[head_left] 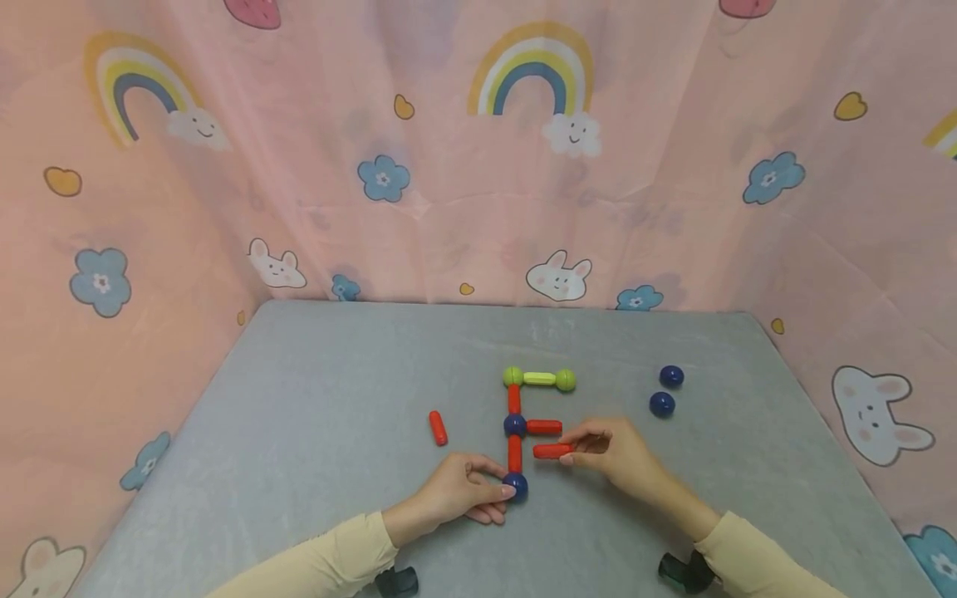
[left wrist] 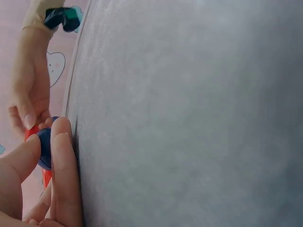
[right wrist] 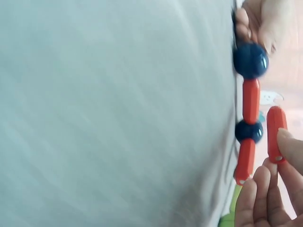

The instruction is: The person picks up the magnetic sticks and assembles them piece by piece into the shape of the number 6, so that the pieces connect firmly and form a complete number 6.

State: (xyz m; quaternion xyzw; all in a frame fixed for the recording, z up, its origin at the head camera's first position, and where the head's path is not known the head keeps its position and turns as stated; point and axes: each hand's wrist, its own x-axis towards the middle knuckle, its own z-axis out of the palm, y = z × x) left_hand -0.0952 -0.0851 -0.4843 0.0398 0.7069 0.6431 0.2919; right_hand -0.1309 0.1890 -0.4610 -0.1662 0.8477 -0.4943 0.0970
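Your left hand (head_left: pixel 458 490) pinches a glossy dark-blue ball (head_left: pixel 518 487), apparently steadying joined, short red rods (head_left: pixel 515 453) ahead; your right hand (head_left: pixel 617 455), opposite, holds a separate red rod (head_left: pixel 549 451) by one end, tip exposed.

The left forearm (head_left: pixel 321 556) and right forearm (head_left: pixel 758 552) slant forward and inward toward each other, the left hand (head_left: pixel 459 488) pinching between thumb and fingers, the right hand (head_left: pixel 619 455), apart from it and slightly farther forward, pinching likewise.
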